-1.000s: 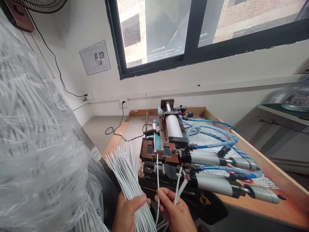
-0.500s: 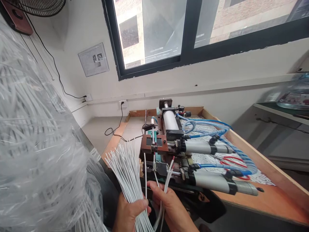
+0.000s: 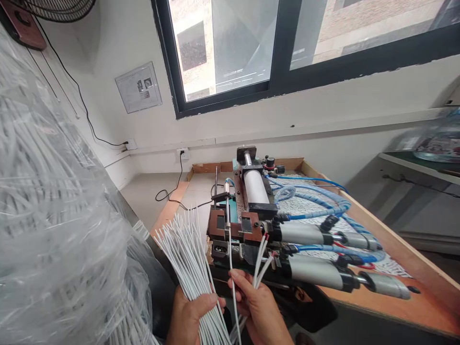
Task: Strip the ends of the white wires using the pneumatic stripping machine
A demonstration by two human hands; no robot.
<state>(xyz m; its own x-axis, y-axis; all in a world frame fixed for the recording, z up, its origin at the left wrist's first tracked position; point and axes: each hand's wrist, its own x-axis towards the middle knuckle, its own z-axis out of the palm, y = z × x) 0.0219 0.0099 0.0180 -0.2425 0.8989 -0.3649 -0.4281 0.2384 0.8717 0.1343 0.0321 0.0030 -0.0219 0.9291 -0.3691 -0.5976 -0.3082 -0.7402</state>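
Gripping a thick bundle of thin white cables (image 3: 190, 263) in a closed left hand (image 3: 194, 306) — pinching a single thin white cable (image 3: 230, 254) between thumb and forefinger of the right hand (image 3: 257, 304), tip-up at the gap in a brown metal clamp (image 3: 237, 231); cannot tell whether touching. Also holding red-ended white cables (image 3: 259, 261) in the same grip. Could sit crooked from a loose pinch — or snag red ends by drifting sideways.
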